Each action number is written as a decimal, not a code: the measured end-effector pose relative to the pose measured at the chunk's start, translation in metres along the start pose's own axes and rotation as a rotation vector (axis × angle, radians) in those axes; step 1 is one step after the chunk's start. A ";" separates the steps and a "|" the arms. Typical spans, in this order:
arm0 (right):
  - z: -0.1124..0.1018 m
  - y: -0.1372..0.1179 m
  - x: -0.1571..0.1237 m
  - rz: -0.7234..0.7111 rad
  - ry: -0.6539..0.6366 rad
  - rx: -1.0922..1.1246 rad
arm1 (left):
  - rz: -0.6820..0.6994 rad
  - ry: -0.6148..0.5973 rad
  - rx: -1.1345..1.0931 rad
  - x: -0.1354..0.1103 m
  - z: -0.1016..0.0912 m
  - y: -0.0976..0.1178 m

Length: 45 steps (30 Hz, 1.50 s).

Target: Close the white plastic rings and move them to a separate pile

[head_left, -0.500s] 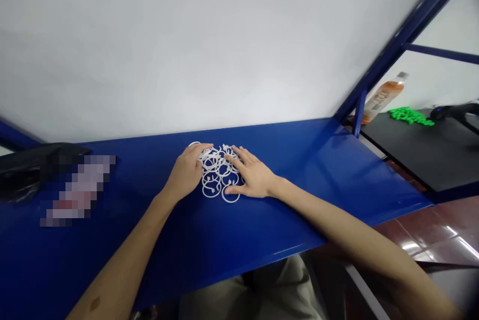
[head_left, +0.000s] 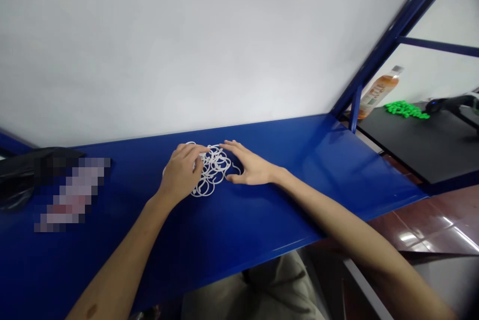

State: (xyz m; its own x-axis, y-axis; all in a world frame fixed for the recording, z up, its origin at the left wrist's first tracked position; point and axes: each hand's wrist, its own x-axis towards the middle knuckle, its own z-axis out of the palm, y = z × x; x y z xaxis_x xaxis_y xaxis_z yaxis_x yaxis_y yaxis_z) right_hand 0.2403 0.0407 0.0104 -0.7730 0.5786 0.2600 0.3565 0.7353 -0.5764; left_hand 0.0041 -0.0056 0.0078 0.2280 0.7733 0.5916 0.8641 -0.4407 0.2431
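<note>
A loose pile of white rings (head_left: 219, 164), thin hoops with small knobbed ends like shower curtain rings, lies on the blue table (head_left: 239, 225) in front of me. On the pile's left side my left hand (head_left: 182, 172) is open and cupped, palm down, covering some of the rings. My right hand (head_left: 252, 165) stands open at the right side, thumb and fingers spread around that edge. One ring lies between its thumb and fingers without being gripped. Some rings under the left hand are hidden.
To the left lie a black plastic bag (head_left: 22, 185) and a blurred-out flat packet (head_left: 73, 195). A white wall (head_left: 209, 50) rises behind the table. On a black table at right are a bottle (head_left: 379, 91), green pieces (head_left: 406, 109) and a black device (head_left: 452, 106).
My right hand has lifted off the rings and become more cupped. The left hand has shifted slightly left. The rings are more bunched and rearranged, and the whole view has moved a little.
</note>
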 end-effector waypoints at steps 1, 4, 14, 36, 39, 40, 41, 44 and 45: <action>-0.008 0.002 -0.008 -0.001 0.020 0.001 | 0.026 -0.006 -0.003 0.000 0.001 0.002; -0.022 0.005 -0.032 -0.020 0.058 -0.103 | 0.119 -0.043 -0.024 -0.002 0.003 0.009; -0.025 0.002 -0.054 -0.024 -0.105 -0.317 | 0.267 -0.164 0.003 -0.012 0.009 0.044; 0.006 -0.009 -0.068 0.061 0.318 0.270 | -0.088 -0.017 -0.241 -0.023 0.019 0.074; 0.014 -0.023 -0.086 0.094 0.308 0.283 | -0.253 -0.084 -0.414 -0.035 0.014 0.095; 0.015 -0.028 -0.092 0.087 0.302 0.289 | -0.299 -0.123 -0.461 -0.039 0.012 0.102; 0.016 -0.032 -0.098 0.070 0.290 0.295 | -0.328 -0.169 -0.498 -0.043 0.009 0.109; 0.015 -0.040 -0.112 0.015 0.243 0.286 | -0.367 -0.220 -0.508 -0.049 0.002 0.128; 0.013 -0.041 -0.115 0.005 0.232 0.270 | -0.363 -0.218 -0.496 -0.049 -0.001 0.134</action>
State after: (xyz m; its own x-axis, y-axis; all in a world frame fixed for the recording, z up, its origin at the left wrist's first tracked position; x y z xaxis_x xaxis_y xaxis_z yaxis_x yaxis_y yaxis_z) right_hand 0.3078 -0.0610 -0.0060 -0.6209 0.6695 0.4078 0.1843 0.6303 -0.7542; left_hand 0.1079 -0.1028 0.0123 0.0917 0.9644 0.2482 0.6052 -0.2519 0.7552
